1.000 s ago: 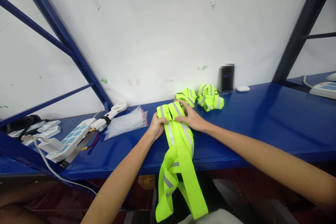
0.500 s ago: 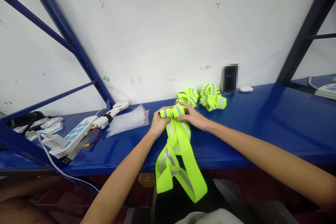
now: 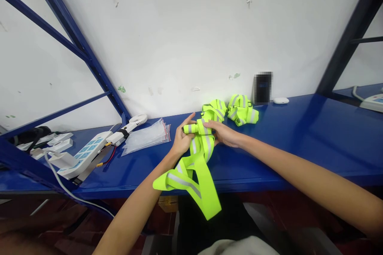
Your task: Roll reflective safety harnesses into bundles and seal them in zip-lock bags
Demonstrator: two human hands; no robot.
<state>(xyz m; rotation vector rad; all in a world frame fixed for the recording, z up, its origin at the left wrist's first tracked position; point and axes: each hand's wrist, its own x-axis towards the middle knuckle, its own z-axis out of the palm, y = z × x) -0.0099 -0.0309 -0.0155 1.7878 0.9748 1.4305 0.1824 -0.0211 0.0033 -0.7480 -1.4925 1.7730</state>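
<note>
A neon yellow-green reflective strap harness [image 3: 206, 179] with silver stripes is partly rolled up at its top end. My left hand [image 3: 182, 137] is closed on the left side of the roll, its index finger stretched upward. From the right, my right hand [image 3: 225, 133] grips the roll, thumb on top and the other fingers partly hidden underneath. Loose straps hang in loops over the table's front edge. Just behind my hands lie two bundled harnesses of the same kind, one bundle [image 3: 218, 108] near the roll and another bundle [image 3: 243, 110] to its right.
Clear zip bags [image 3: 148, 137] lie left of my hands. Beyond them are a small white fan [image 3: 138, 120], a white power strip [image 3: 89, 151] and a cable. A blurred dark object [image 3: 263, 88] and a white case [image 3: 281, 100] stand by the wall. Blue shelf posts [image 3: 101, 75] frame the blue table [image 3: 299, 139].
The hanging loops have swung left and upward. My right hand has turned and its fingers have moved lower, under the roll. My left index finger has lifted.
</note>
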